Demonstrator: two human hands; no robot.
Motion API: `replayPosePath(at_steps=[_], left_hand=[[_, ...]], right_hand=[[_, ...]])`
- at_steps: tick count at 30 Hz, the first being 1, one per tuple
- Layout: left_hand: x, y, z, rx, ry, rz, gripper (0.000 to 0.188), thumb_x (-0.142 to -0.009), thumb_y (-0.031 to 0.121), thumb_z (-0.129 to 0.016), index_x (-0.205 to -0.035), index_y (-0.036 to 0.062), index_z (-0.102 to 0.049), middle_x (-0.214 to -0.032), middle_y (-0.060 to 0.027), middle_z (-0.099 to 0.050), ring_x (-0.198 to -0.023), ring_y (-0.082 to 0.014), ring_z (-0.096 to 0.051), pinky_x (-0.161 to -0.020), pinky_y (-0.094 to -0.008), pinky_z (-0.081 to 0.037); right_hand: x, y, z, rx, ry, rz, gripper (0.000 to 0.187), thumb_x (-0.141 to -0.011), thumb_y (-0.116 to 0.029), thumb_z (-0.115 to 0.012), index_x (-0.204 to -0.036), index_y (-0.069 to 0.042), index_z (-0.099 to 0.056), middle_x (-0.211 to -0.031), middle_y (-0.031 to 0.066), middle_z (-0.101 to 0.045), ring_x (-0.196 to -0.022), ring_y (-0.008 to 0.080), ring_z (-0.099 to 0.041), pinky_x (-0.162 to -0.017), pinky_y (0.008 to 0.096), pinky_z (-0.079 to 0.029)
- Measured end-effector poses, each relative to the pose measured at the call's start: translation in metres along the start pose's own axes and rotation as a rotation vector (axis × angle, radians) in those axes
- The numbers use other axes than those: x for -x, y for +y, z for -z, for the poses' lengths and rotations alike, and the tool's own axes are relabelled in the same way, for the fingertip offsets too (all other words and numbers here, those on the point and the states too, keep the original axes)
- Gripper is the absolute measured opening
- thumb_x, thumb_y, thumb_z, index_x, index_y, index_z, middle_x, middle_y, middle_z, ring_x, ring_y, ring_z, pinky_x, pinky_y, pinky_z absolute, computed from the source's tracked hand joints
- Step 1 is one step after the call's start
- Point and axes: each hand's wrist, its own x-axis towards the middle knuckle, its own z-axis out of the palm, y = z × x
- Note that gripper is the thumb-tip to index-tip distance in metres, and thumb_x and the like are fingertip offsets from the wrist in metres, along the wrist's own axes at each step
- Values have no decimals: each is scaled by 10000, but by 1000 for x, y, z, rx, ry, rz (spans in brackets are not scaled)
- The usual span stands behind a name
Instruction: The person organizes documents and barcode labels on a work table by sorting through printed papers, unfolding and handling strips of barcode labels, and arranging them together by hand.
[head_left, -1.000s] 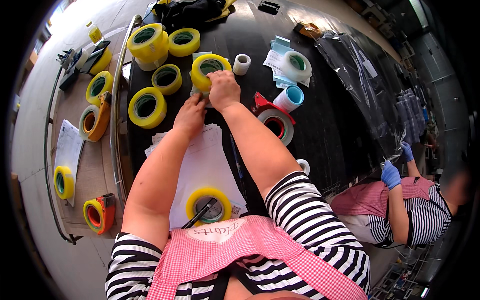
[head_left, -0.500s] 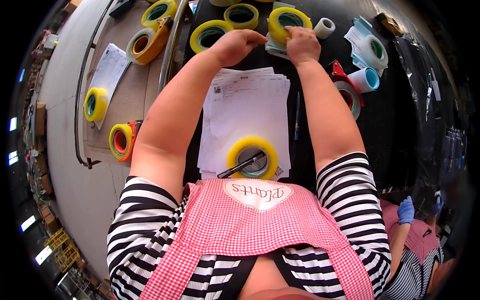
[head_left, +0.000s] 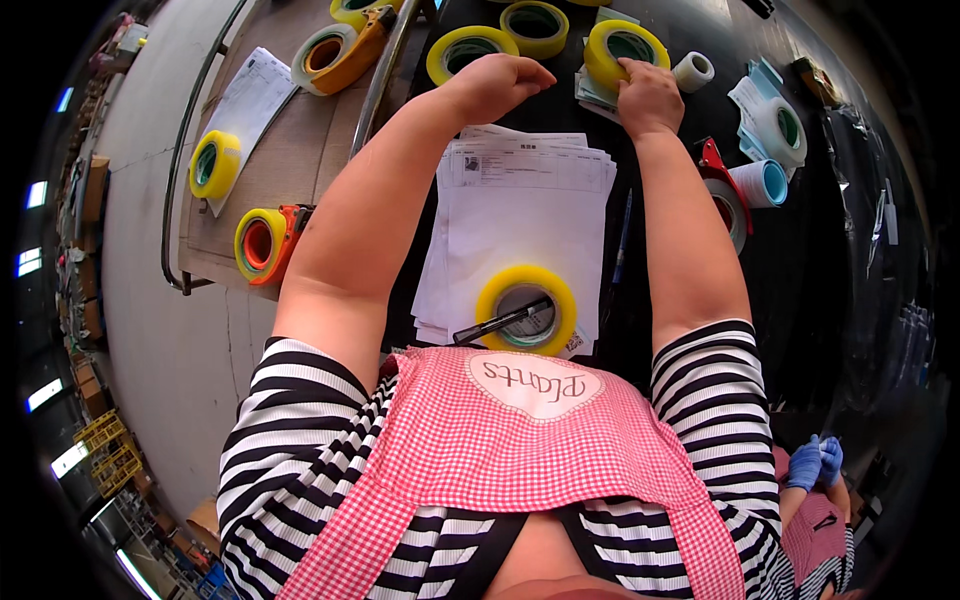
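My right hand (head_left: 650, 97) is at the far side of the table, its fingers hooked over the near rim of a yellow roll of packing tape (head_left: 599, 60). Papers (head_left: 594, 93) lie beneath that roll. To its left, my left hand (head_left: 497, 90) has its fingers bent and pressed together, pointing right; whatever they may hold is hidden. It hovers near another yellow tape roll (head_left: 440, 62). Nearer me, a stack of printed sheets (head_left: 530, 215) carries a large yellow tape roll (head_left: 566, 300), with a black pen (head_left: 500, 322) lying across it.
A red tape dispenser (head_left: 712, 160), a blue-cored label roll (head_left: 762, 184) and a small white roll (head_left: 693, 72) stand right of my arm. At left, a cart (head_left: 290, 170) holds tape rolls, dispensers and papers. A person with blue gloves (head_left: 815, 462) is at lower right.
The view has shifted, so the table's things sit further right. My left fingertips are a little further from the roll under my right hand. The other person's gloved hands have come together.
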Motion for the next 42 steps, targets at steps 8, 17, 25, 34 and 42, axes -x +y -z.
replayPosePath(at_steps=[8,17,25,34,42], left_hand=[[29,10,8,-225,-198,284,282,-918,114,-567,-1186,50,-626,-1171,-118,-646,-1094,-243,-602,-967,-327,-456],[97,-6,1,-317,-53,356,481,-713,107,-760,-1166,45,-613,-1116,-104,-564,-1064,-274,-570,-946,-331,-455],[107,-9,-13,-378,99,205,346,-754,107,-719,-1087,67,-636,-1024,-111,-611,-995,-289,-605,-897,-368,-478],[159,21,-9,-556,74,-308,93,-765,65,-651,-838,38,-602,-1124,-101,-643,-992,-291,-620,-856,-391,-500],[213,58,-6,-168,-374,-169,141,-715,16,-687,-697,52,-552,-1179,-100,-651,-1058,-266,-604,-889,-373,-487]], right_hand=[[0,-1,3,-14,-24,-7,295,-859,-204,-603,-1148,-208,-663,-1175,8,-643,-1125,228,-560,-959,341,-462],[-8,-6,23,-215,-156,-86,350,-817,-220,-645,-1160,-152,-659,-1196,62,-634,-1125,276,-567,-985,372,-442],[38,-40,38,-777,-294,21,296,-826,-142,-638,-1107,-53,-666,-1084,137,-677,-997,277,-645,-896,324,-489],[60,-26,71,-877,-292,-16,331,-849,-139,-622,-1159,-28,-641,-1113,142,-674,-1017,241,-648,-906,320,-485],[72,-24,85,-765,-651,-63,414,-871,-176,-629,-1260,-44,-577,-1168,149,-639,-1023,239,-623,-895,322,-485]])
